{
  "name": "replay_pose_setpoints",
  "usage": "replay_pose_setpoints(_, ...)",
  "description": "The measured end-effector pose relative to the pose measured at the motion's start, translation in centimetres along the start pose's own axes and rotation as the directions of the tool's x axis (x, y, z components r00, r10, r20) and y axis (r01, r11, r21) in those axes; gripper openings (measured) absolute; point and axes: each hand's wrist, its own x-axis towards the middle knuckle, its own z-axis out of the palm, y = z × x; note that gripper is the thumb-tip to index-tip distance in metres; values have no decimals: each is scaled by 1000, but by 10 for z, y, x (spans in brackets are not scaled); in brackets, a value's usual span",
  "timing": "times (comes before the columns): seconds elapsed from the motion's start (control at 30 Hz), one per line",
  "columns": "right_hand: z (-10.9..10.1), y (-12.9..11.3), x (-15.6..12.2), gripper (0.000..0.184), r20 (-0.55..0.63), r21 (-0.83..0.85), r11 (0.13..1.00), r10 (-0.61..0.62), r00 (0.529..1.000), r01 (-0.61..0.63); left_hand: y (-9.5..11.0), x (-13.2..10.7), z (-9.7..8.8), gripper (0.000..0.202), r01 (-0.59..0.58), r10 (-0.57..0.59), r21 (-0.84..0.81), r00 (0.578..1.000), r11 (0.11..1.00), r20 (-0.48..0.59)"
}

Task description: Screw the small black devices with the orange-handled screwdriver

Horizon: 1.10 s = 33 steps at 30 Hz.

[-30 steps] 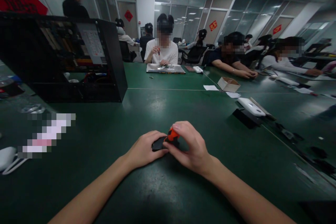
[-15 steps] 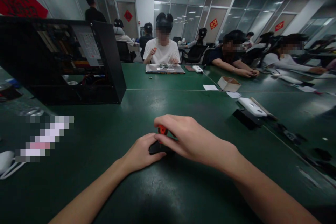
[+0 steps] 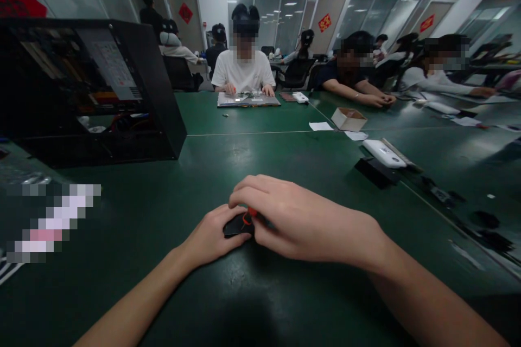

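Green table [image 3: 134, 200], smooth and faintly shiny, stretches out under both arms, and a small black object [image 3: 233, 228] rests on it straight ahead, between the two hands. The left hand [image 3: 208, 236] grips this object from its left side, thumb along the near edge and fingers along the far one. The right hand [image 3: 285, 217] is curled round a red tool [image 3: 251, 211], knuckles up and fingers bent over the top; most of the tool is hidden, with only a bit of red and a thin orange curve showing beside the thumb. Its lower end is covered — whether it touches the black object cannot be told. Beyond the hands, to the left, stands a black computer case [image 3: 171, 97] with its side open on the parts within. Nearer on the left lies a blurred pink and white strip [image 3: 52, 227], with white cords [image 3: 10, 271] next to it. On the right a white device [image 3: 385, 153] lies beside a flat black piece [image 3: 372, 173], and farther off sits an open cardboard box [image 3: 349, 120] near a white paper [image 3: 321, 126]. Across the table a person in a white shirt [image 3: 244, 71] has both hands at a flat panel [image 3: 254, 101].
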Motion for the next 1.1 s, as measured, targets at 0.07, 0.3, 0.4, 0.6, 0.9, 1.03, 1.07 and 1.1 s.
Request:
replay_pose_setpoints(0.07,-1,2,-2,14,27,-23,999,23,999,-23,1,1,0,30,-6,6,6,1000,1000,11)
replay_pose_setpoints(0.3,0,8,-2,23,9,62,998,-14,1000,13,1,-2,-2,34,6,-6,28,1000,1000,-6)
replay_pose_setpoints(0.4,0,8,-1,21,44,36,999,-10,999,8,1,-4,-6,33,10,-10,22,1000,1000,4)
replay_pose_setpoints(0.6,0,11,6,12,61,-85,988,137,989,-131,2,-8,-11,32,36,-36,19,999,999,9)
replay_pose_setpoints(0.9,-1,3,4,7,110,-28,999,33,993,-30,-4,-10,-7,26,58,-57,62,998,996,-20)
replay_pose_setpoints(1.03,1,6,7,11,78,-113,990,92,993,-83,1,-9,-10,25,57,-55,53,998,997,-23)
replay_pose_setpoints(1.07,1,7,7,12,87,-127,988,93,992,-82,3,-9,-11,24,54,-53,53,998,997,-26)
replay_pose_setpoints(1.1,1,7,8,12,97,-139,987,92,991,-78,5,-8,-12,23,48,-47,54,998,997,-32)
